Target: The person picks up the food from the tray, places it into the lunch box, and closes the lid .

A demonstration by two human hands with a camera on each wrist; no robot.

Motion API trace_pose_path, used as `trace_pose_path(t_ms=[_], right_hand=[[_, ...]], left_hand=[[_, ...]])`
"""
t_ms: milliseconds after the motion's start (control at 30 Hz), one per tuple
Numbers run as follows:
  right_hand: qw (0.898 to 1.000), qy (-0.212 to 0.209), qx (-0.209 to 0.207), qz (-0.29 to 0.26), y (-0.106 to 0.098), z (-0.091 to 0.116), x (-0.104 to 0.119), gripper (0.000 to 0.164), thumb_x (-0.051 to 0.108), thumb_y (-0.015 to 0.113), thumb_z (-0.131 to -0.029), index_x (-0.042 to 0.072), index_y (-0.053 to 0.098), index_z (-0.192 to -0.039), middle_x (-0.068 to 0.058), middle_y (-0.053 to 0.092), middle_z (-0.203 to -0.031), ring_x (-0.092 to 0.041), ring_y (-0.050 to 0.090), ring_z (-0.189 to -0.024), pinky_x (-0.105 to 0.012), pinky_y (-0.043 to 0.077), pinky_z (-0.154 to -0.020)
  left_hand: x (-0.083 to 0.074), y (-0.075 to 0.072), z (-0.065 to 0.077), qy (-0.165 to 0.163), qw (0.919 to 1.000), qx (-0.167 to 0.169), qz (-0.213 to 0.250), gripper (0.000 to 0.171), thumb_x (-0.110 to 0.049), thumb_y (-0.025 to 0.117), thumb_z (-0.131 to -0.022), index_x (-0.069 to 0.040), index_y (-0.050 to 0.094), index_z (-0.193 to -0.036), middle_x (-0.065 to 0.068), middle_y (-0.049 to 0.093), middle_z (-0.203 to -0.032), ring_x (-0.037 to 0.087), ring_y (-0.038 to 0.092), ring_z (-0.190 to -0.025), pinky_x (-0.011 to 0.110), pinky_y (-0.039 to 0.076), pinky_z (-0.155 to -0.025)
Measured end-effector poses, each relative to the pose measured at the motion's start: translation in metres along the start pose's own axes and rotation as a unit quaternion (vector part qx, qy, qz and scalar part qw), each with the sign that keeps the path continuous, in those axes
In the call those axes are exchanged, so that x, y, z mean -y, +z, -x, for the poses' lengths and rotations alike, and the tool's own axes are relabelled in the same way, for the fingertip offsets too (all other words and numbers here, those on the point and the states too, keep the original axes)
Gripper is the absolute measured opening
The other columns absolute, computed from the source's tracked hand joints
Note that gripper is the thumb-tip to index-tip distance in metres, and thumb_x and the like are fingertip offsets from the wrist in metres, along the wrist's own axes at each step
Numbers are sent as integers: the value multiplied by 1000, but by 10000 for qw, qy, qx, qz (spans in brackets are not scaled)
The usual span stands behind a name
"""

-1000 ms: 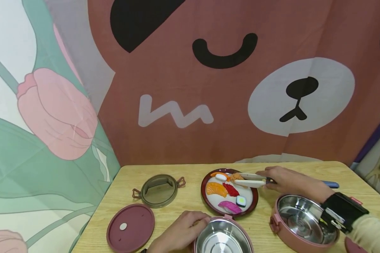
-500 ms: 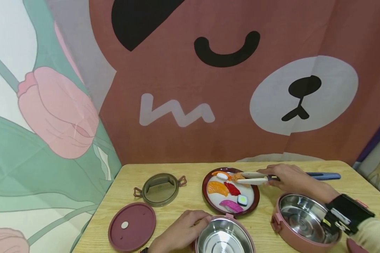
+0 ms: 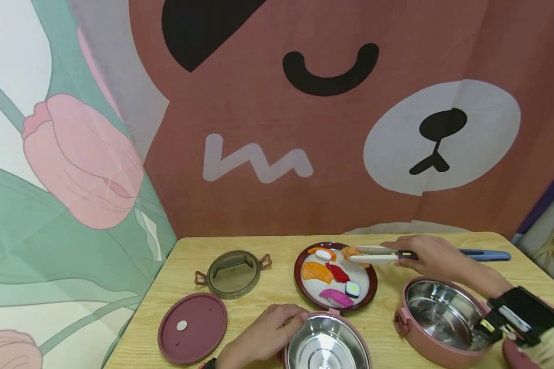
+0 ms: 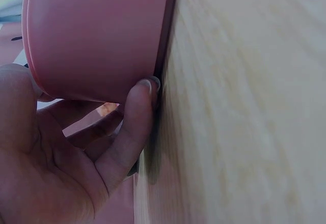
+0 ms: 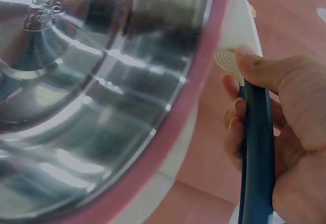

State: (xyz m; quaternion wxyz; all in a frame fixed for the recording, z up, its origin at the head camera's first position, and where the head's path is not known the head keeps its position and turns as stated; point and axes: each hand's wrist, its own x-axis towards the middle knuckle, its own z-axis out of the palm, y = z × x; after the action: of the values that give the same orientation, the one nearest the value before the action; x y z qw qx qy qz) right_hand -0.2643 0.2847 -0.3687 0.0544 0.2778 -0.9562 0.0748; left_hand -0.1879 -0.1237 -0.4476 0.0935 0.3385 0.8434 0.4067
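My left hand [image 3: 268, 330] holds the left side of a pink steel-lined food container [image 3: 325, 351]. In the left wrist view its fingers touch the container's outer wall [image 4: 97, 35] close to the tabletop. My right hand [image 3: 436, 256] grips tongs [image 3: 485, 254] with blue handles and pale tips. Between the tips sits an orange-brown, fried-looking piece [image 3: 349, 252], at the right upper rim of a dark red plate [image 3: 298, 284]. Toy sushi stays on the plate: a shrimp piece [image 3: 323, 254], an orange slice [image 3: 316, 272], a red slice [image 3: 337, 272], a purple piece [image 3: 336, 297] and a roll [image 3: 352, 289].
A larger pink steel-lined container [image 3: 436, 351] stands under my right forearm. To the left lie a maroon lid [image 3: 200, 333] and a see-through lid [image 3: 234, 277] with two side handles. Part of another maroon item [image 3: 517, 356] shows at lower right. A printed curtain [image 3: 258, 215] hangs behind the table.
My right hand has shifted right with the tongs, and the fried-looking piece has come along, away from the shrimp piece. My left hand stays at the container.
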Motion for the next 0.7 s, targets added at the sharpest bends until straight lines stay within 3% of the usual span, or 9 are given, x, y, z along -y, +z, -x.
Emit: trace_pose_path(t_ms=[367, 700], right_hand=[[9997, 175, 107, -147, -19, 6, 11, 52, 44, 79, -88, 24, 70, -135, -8, 72, -122, -9, 56, -80, -25, 41, -58], [9996, -166, -163, -181, -28, 16, 16, 50, 48, 75, -92, 24, 69, -136, -4, 72, -122, -6, 62, -87, -26, 50, -63]], left_hand=[[-1, 0, 0, -12, 9999, -91, -75, 34, -38, 43, -111, -25, 74, -115, -17, 69, -107, 0, 62, -105, 27, 53, -94], [-1, 0, -1, -31, 10000, -68, -22, 33, -37, 43, -111, -26, 74, -114, -18, 69, -107, 0, 62, -105, 25, 53, -94]])
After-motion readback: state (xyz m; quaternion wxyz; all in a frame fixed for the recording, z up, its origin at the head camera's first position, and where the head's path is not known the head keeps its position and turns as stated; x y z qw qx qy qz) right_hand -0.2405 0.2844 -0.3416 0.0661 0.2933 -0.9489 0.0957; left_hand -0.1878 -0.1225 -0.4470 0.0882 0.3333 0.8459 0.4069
